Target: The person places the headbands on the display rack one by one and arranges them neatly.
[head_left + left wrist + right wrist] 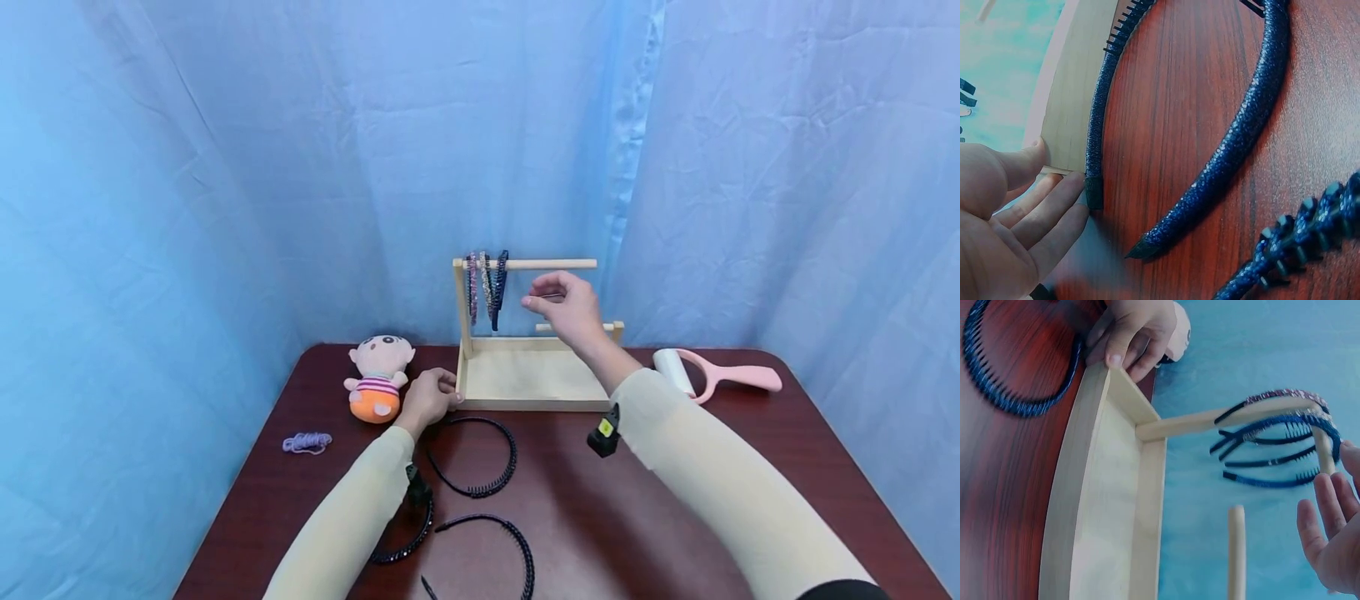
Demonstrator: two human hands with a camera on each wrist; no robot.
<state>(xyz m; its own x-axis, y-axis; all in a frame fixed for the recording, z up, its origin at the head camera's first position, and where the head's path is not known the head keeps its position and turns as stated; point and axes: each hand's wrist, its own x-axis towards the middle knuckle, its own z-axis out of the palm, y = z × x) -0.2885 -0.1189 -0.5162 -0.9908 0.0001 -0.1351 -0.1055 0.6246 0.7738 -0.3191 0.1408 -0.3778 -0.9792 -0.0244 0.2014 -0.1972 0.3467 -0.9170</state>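
Note:
At the left front corner of a wooden headband rack, my left hand grips the tray wall, thumb on one side and fingers bent around the corner. Beside the rack's upper rod, my right hand hovers with relaxed fingers and nothing held. In the right wrist view its fingertips are close to a dark blue headband. Several headbands hang toward the rod's left end, among them a pink glittery headband and a silver one. Under the left wrist lie dark toothed headbands on the table.
A plush doll in orange shorts stands left of the rack, with a bundle of purple cord nearby. To the right lies a pink-handled lint roller. The rack has a shorter lower rod. Blue curtains surround the table.

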